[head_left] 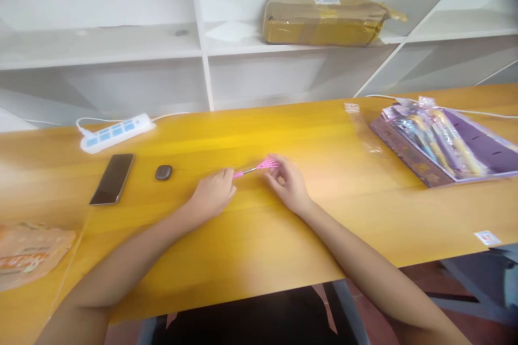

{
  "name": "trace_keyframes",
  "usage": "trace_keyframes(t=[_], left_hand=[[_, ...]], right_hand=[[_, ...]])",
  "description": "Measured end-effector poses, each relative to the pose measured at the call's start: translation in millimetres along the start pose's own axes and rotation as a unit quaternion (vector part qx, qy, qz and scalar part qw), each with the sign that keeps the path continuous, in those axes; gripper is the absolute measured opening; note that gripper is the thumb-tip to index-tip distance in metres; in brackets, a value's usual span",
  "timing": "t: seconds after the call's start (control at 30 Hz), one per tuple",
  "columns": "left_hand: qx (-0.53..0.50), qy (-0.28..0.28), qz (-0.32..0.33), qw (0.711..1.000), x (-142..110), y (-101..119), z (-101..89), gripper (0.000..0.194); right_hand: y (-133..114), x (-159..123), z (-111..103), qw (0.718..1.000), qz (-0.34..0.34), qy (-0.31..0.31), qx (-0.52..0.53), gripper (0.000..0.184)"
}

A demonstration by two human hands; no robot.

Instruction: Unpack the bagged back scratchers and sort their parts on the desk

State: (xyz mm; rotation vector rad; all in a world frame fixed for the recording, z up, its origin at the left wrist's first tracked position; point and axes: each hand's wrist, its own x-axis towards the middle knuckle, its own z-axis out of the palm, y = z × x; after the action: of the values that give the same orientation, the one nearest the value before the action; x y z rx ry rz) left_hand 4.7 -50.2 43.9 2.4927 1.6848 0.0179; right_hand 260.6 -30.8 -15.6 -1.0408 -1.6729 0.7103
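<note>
A pink telescopic back scratcher (267, 164) with a small hand-shaped head and a thin metal rod is held level, just above the table. My left hand (214, 192) is closed round its pink handle, most of which the fingers hide. At the other end, my right hand (290, 186) curves its fingers about the pink head, thumb below it. A gap shows between that thumb and the fingers; exactly where the fingertips touch the head is blurred.
On the wooden table (259, 242) lie a phone (112, 179), a small dark case (163, 172), a white power strip (117, 133) and an orange bag (34, 253). At right, a purple box (493, 151) holds several wrapped items (441, 137). A cardboard parcel (324, 21) rests on the shelf.
</note>
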Motion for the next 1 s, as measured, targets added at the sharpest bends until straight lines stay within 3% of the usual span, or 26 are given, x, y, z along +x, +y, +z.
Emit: trace_keyframes(t=[0.1, 0.23, 0.43, 0.6, 0.7, 0.83, 1.0], left_hand=[[-0.021, -0.012, -0.026, 0.999, -0.7, 0.6, -7.9, 0.017], [0.009, -0.045, -0.034, 0.998, -1.9, 6.0, -16.9, 0.023], [0.067, -0.076, -0.013, 0.995, -5.2, 7.1, -17.0, 0.029], [0.098, -0.078, 0.005, 0.992, -7.0, 8.2, -16.4, 0.027], [0.094, -0.075, -0.01, 0.993, -4.0, 3.2, -23.7, 0.026], [0.107, -0.027, -0.075, 0.991, 4.5, -30.9, -42.4, 0.031], [0.153, 0.088, -0.152, 0.972, 11.0, -104.8, -70.6, 0.036]], right_hand=[[-2.2, -1.1, -4.4, 0.986, -0.085, -0.033, -0.137, 0.032], [-7.3, -5.8, -4.1, 0.961, -0.158, -0.043, -0.221, 0.024], [-10.0, -7.8, 0.5, 0.941, -0.216, -0.046, -0.256, 0.018], [-12.6, -7.9, 6.2, 0.936, -0.208, -0.12, -0.259, 0.024], [-12.3, -6.2, 4.4, 0.935, -0.189, -0.113, -0.278, 0.032], [-8.6, 5.7, -27.8, 0.92, -0.179, -0.047, -0.345, 0.027], [-1.3, 24.7, -114.3, 0.87, -0.145, 0.079, -0.465, 0.03]])
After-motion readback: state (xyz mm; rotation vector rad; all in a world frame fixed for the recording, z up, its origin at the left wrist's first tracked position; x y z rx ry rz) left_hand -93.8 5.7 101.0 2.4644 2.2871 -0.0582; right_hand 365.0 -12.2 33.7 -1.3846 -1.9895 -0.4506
